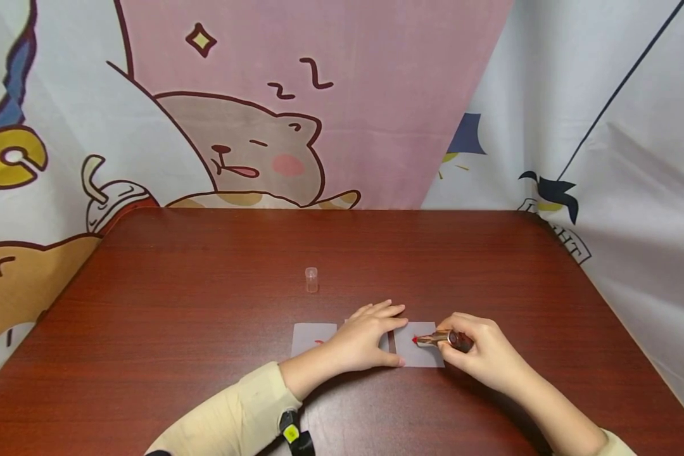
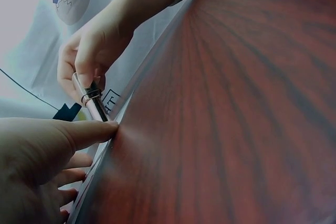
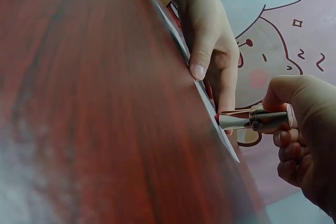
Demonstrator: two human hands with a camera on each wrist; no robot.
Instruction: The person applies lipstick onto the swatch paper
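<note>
My right hand grips a lipstick with a shiny gold tube. Its red tip meets the right-hand white paper, where a little red shows. Spread over the papers, my left hand rests with fingers stretched out; thumb and forefinger reach the left edge of that right-hand sheet. A middle sheet lies mostly hidden beneath this hand. Farther left, another white paper carries a red mark, partly covered by the left wrist. The left wrist view shows the left thumb close to the lipstick's lower end.
A small clear cap stands on the reddish-brown wooden table, beyond the papers. Behind the table's far edge hangs a cartoon-printed curtain. A dark strap with a yellow piece is on the left forearm.
</note>
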